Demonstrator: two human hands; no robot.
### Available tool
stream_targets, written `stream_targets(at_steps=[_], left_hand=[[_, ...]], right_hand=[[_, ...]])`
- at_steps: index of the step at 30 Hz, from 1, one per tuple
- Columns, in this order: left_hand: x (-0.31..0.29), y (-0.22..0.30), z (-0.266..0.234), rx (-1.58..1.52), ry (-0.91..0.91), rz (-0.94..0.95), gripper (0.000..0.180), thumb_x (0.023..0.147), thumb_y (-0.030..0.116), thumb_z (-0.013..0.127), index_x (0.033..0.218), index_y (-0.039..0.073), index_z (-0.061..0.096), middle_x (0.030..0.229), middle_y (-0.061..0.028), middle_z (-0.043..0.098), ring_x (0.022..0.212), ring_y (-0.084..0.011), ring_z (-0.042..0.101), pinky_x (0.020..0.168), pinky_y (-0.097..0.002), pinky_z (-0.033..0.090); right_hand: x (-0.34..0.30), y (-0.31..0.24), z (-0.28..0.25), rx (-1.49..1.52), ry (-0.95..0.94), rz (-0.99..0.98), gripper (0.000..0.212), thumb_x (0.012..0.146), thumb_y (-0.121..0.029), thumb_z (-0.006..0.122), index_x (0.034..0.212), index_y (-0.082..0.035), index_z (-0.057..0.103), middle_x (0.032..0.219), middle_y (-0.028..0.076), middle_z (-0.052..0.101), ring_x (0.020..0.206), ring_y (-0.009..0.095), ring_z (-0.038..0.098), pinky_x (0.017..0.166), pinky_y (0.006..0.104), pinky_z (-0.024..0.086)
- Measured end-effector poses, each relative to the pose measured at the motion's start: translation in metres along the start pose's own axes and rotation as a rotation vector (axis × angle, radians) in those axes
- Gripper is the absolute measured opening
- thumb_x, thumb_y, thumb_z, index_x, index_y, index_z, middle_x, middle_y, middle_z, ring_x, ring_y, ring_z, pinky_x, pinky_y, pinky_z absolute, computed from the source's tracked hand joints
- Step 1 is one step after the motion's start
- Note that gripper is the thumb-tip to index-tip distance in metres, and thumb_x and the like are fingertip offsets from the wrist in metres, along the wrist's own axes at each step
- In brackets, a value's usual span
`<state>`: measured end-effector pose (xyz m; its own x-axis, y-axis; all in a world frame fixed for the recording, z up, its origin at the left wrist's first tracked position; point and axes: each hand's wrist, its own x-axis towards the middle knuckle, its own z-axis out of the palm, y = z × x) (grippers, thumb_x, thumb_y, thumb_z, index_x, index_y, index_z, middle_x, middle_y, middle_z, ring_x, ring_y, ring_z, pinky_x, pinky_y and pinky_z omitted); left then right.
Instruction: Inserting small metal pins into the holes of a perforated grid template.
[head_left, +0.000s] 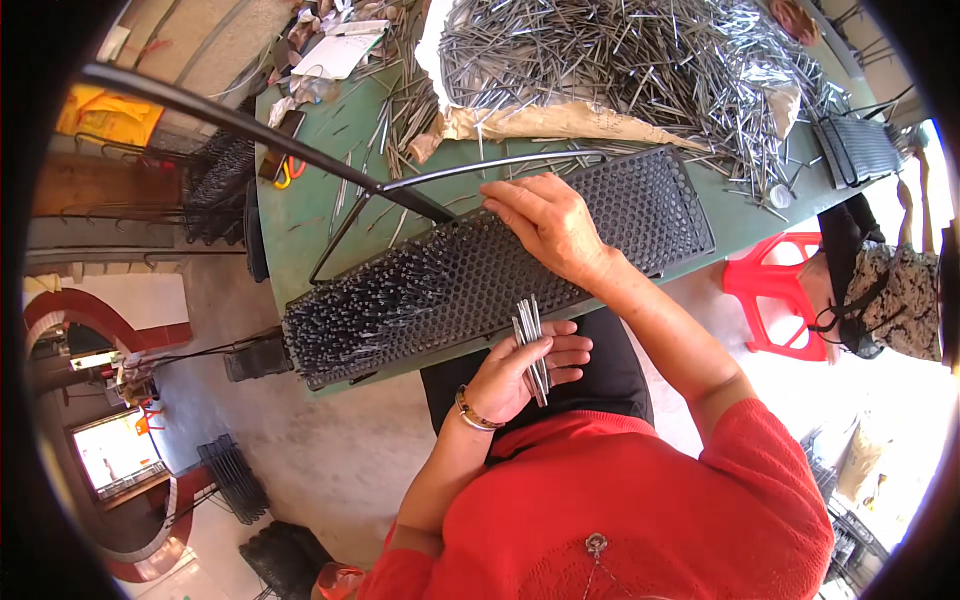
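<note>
My left hand, with a bracelet at its wrist, holds a small bundle of thin metal rods between thumb and fingers, just off the near edge of a long black rack. The rack is perforated with rows of round holes and lies across the table. Upright rods fill the holes of its left part; those to the right look unfilled. My right hand is over the middle of the rack, beside the last filled rows. Its fingers are drawn together and point left; whatever they pinch is hidden.
Beyond the rack, a big heap of loose metal rods lies on torn brown paper on the green table. A dark metal bar slants over the left side. Scissors lie at left; a red stool and another person are at right.
</note>
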<state>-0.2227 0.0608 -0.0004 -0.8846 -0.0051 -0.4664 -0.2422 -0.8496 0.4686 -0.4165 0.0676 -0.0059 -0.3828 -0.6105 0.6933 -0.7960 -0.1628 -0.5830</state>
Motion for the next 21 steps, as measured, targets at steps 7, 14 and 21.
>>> stream_targets(at_steps=[7,14,21], left_hand=[[-0.005,-0.004,-0.012,0.003,-0.011,0.044,0.035,0.096,0.014,0.042,0.125,-0.005,0.045,0.12,-0.0218,0.056,0.109,-0.0277,0.059,0.092,-0.039,0.05],[-0.011,0.0,-0.017,-0.039,-0.098,0.094,0.034,0.096,0.014,0.043,0.124,-0.005,0.046,0.118,-0.0223,0.057,0.108,-0.0283,0.059,0.093,-0.0404,0.049],[-0.021,0.0,-0.011,-0.024,-0.143,0.141,0.033,0.098,0.015,0.04,0.121,-0.007,0.047,0.115,-0.0225,0.059,0.105,-0.0294,0.06,0.094,-0.0413,0.049]], right_hand=[[-0.003,-0.004,0.008,-0.103,-0.026,0.035,0.018,0.079,-0.011,0.068,0.096,-0.003,0.067,0.083,0.011,0.066,0.074,0.029,0.061,0.069,0.0364,0.048],[-0.007,-0.021,0.001,-0.22,-0.011,0.039,0.018,0.08,-0.011,0.068,0.097,-0.002,0.067,0.088,0.012,0.066,0.078,0.028,0.063,0.072,0.0343,0.048],[-0.035,-0.073,-0.035,0.339,-0.33,0.685,0.029,0.089,-0.024,0.064,0.104,0.0,0.066,0.091,0.007,0.068,0.08,0.01,0.06,0.071,0.0267,0.049]])
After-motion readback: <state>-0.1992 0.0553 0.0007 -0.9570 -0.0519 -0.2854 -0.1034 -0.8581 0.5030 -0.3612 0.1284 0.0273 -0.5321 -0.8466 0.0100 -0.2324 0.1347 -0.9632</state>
